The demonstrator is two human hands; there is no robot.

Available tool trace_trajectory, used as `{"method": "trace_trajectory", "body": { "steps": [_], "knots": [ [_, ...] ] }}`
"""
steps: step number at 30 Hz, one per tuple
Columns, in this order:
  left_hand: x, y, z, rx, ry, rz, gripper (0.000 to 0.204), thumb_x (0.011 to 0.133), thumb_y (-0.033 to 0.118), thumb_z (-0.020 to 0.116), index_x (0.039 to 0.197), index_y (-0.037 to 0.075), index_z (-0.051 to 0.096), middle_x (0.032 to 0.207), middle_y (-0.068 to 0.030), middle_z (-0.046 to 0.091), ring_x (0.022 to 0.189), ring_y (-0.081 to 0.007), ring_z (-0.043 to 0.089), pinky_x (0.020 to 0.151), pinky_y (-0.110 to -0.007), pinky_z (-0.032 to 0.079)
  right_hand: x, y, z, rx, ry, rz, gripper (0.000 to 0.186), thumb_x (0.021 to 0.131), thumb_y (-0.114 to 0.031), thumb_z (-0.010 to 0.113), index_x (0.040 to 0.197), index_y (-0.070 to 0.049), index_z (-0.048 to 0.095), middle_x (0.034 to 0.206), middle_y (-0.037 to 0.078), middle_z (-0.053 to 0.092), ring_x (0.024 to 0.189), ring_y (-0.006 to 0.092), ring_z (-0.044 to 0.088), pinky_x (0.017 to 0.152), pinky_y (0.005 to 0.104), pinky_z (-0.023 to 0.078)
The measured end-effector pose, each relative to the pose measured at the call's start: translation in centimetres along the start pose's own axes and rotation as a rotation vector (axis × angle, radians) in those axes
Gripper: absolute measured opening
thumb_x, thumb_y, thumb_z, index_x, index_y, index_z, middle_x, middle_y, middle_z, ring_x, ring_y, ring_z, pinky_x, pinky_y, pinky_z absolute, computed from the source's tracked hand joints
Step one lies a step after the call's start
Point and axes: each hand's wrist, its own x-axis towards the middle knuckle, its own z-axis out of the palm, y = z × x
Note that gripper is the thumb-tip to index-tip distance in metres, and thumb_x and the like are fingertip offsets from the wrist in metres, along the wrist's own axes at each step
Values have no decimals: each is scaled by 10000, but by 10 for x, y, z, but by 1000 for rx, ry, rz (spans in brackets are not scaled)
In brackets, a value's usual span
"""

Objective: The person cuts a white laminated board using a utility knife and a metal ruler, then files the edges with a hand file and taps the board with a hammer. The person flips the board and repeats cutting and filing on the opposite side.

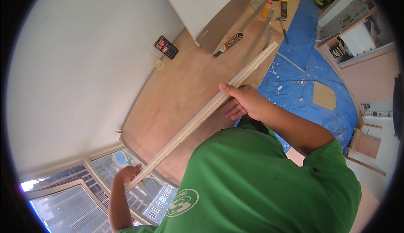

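A long, narrow wooden strip [202, 113] slants across the view in front of my body, from lower left to upper right. Near its lower left end, by the window, my left hand [127, 175] holds it with the fingers bent at its edge. My right hand [242, 100] grips it past the middle, the thumb laid over the top and the fingers underneath. Below the strip spreads a plywood-topped table [168, 89]. A tool with an orange and black handle and a dark blade [230, 43] lies beyond the strip.
A phone [166, 47] and a clear roll [159, 65] are by the left wall. Farther off are an orange bottle [266, 9], a green-handled hammer [284, 30] and leaning boards [202, 5]. Blue sheeting [294, 81] with scraps covers the floor at right. Windows [69, 210] stand lower left.
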Motion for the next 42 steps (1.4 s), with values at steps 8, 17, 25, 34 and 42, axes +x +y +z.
{"method": "trace_trajectory", "body": {
  "steps": [8,17,25,34,42],
  "knots": [
    [-146,155,74,464,448,1176,639,919,365,797,1372,-39,597,1288,-205,707,1189,-325,687,990,-405,534,21,-5,0,-93,-5,-22,962,883,-742,664,1334,101,562,1053,293,687,851,349,745,688,391,614],
    [-142,279,207,694,934,1014,461,851,350,832,1102,49,589,1000,-196,720,861,-388,724,724,-481,568,38,55,-67,-100,-236,-162,527,963,-505,732,1202,-36,709,984,91,721,848,185,698,711,316,583],
    [-138,278,199,820,965,996,431,825,358,867,941,43,596,703,-192,670,643,-418,683,552,-484,527,126,133,-219,-145,163,124,436,950,-443,744,1031,-16,707,883,90,713,663,197,674,591,316,552],
    [-163,259,219,778,994,801,411,807,353,880,872,39,623,706,-200,686,628,-421,691,552,-481,541,223,152,-417,-405,398,-373,300,949,-316,704,1079,-49,743,879,101,750,718,201,691,626,360,557],
    [-163,247,240,609,1021,676,403,795,349,887,859,49,625,722,-205,708,643,-421,709,575,-479,557,281,66,-531,-574,981,-305,411,931,-427,673,930,-18,710,935,225,741,946,446,700,831,488,545]
  ]
}}
